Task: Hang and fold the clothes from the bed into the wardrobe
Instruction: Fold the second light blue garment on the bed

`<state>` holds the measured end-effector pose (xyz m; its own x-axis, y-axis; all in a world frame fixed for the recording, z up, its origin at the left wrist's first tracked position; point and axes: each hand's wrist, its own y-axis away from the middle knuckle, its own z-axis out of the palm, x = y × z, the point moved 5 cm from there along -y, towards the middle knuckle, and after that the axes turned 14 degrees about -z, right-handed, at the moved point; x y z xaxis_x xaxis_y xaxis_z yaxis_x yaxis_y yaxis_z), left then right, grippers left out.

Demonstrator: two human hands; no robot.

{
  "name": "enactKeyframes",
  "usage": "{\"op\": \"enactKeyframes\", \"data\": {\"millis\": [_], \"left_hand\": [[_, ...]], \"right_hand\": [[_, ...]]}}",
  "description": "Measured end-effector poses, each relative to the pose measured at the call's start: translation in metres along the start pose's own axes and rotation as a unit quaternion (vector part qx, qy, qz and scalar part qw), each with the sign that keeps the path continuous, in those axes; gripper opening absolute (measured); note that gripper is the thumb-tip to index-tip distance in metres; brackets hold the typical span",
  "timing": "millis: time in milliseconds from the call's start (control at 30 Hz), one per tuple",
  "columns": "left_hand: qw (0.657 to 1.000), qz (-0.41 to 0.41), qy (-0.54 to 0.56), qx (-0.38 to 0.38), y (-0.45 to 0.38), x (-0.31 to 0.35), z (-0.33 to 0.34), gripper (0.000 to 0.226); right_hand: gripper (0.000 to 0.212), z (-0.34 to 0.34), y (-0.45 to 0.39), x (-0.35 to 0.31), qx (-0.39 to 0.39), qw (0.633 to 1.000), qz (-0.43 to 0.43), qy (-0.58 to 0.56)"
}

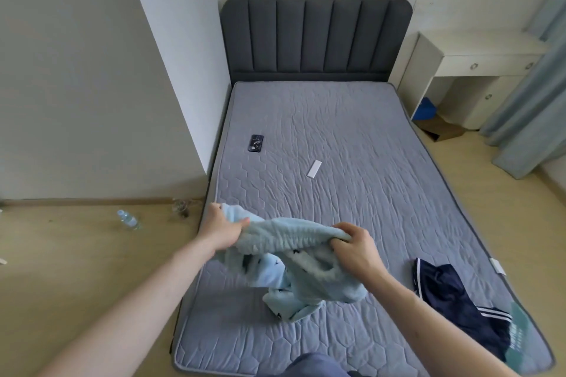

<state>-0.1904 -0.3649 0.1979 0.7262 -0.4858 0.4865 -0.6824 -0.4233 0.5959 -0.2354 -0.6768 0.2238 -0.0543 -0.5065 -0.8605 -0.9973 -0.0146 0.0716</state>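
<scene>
A light blue fleecy garment (pixel 294 257) with small dark prints hangs between my hands above the foot of the grey mattress (pixel 352 138). My left hand (pixel 222 228) grips its left end and my right hand (pixel 355 246) grips the bunched edge on the right. Its lower part droops onto the mattress. A dark navy garment (pixel 453 294) with white stripes lies crumpled on the mattress at the right, with a teal piece (pixel 520 333) at its lower end. The wardrobe is out of view.
A dark phone (pixel 255 143) and a small white remote (pixel 314 168) lie on the mattress further up. A grey padded headboard (pixel 315 37) stands at the back. A white desk (pixel 477 61) and blue curtains (pixel 533 95) are at the right. A water bottle (pixel 128 219) lies on the wooden floor at the left.
</scene>
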Motion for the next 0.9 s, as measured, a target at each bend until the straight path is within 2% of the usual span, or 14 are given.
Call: {"op": "enactKeyframes", "data": {"millis": [67, 100, 133, 200, 233, 267, 367, 433, 533, 700, 800, 900], "left_hand": [[0.989, 0.100, -0.079, 0.079, 0.015, -0.006, 0.008, 0.096], [0.979, 0.161, -0.094, 0.080, 0.029, -0.005, 0.015, 0.092], [0.972, 0.208, -0.097, 0.041, 0.043, -0.005, 0.027, 0.088], [0.958, 0.252, -0.115, -0.075, 0.073, -0.004, 0.061, 0.080], [0.950, 0.258, -0.144, -0.099, 0.083, -0.006, 0.079, 0.074], [0.946, 0.262, -0.168, -0.090, 0.086, -0.008, 0.095, 0.068], [0.955, 0.229, -0.185, -0.031, 0.059, -0.022, 0.130, 0.029], [0.951, 0.231, -0.206, -0.014, 0.037, -0.030, 0.144, 0.014], [0.952, 0.212, -0.218, 0.043, 0.011, -0.034, 0.139, 0.011], [0.943, 0.148, -0.257, 0.149, -0.026, -0.019, 0.094, 0.025], [0.964, 0.091, -0.183, 0.168, -0.047, 0.012, 0.064, 0.018], [0.958, 0.107, -0.175, 0.202, -0.058, 0.070, 0.021, 0.013]], "right_hand": [[0.021, 0.000, -0.002, 0.000, -0.027, 0.999, 0.006, -0.019], [0.018, 0.002, -0.003, 0.001, -0.039, 0.999, 0.012, -0.026], [0.016, 0.005, -0.003, 0.002, -0.052, 0.998, 0.013, -0.029], [0.012, 0.013, -0.002, 0.002, -0.078, 0.996, 0.016, -0.039], [0.009, 0.017, -0.001, 0.002, -0.088, 0.995, 0.018, -0.049], [0.009, 0.020, -0.001, 0.001, -0.098, 0.993, 0.020, -0.056], [0.011, 0.018, -0.003, 0.003, -0.126, 0.989, 0.030, -0.071], [0.011, 0.008, -0.007, 0.012, -0.142, 0.989, 0.020, -0.042], [0.008, -0.017, -0.016, 0.038, -0.138, 0.988, -0.011, 0.068], [0.010, -0.066, -0.036, 0.086, -0.164, 0.946, -0.022, 0.278], [0.007, -0.104, -0.065, 0.095, -0.139, 0.927, -0.005, 0.350], [0.010, -0.148, -0.110, 0.081, -0.090, 0.925, 0.000, 0.369]]}}
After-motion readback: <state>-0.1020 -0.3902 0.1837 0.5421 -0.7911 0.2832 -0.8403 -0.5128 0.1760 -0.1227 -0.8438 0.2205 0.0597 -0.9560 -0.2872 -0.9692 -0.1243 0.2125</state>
